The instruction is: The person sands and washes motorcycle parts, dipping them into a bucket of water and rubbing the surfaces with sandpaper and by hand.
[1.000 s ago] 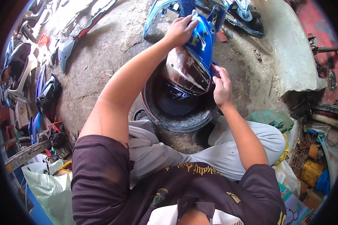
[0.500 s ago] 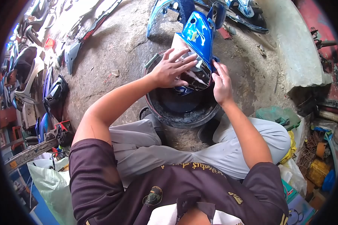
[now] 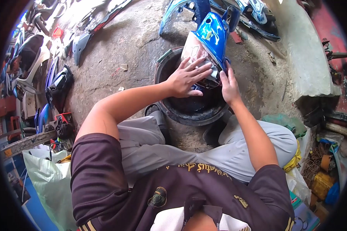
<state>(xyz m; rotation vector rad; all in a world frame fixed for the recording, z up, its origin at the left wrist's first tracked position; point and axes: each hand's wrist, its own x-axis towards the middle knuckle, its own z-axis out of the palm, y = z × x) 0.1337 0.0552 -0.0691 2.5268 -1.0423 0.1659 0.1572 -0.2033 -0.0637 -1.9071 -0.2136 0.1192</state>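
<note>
A glossy blue motorcycle body panel [image 3: 213, 34] with a pale, dull section leans over a round black basin [image 3: 192, 121] on the floor between my legs. My left hand [image 3: 188, 79] lies across the panel's pale lower part, fingers spread and palm down. A light patch shows by its fingertips; I cannot tell whether it is a loose sheet or the panel's surface. My right hand [image 3: 230, 84] grips the panel's right edge, thumb on the near side. Dark liquid seems to fill the basin's bottom. The panel's lower end is partly hidden by my hands.
More blue panels [image 3: 260, 13] lie on the concrete floor beyond the basin. Several fairing pieces [image 3: 59, 88] crowd the left side. A concrete ledge [image 3: 308, 65] runs along the right. A pale sack [image 3: 46, 184] stands at the lower left, and a green plastic bag [image 3: 285, 125] lies by my right knee.
My left hand has slid down the panel toward its near end, uncovering more of the pale section. My right hand stays on the edge. The whole view has shifted slightly.
</note>
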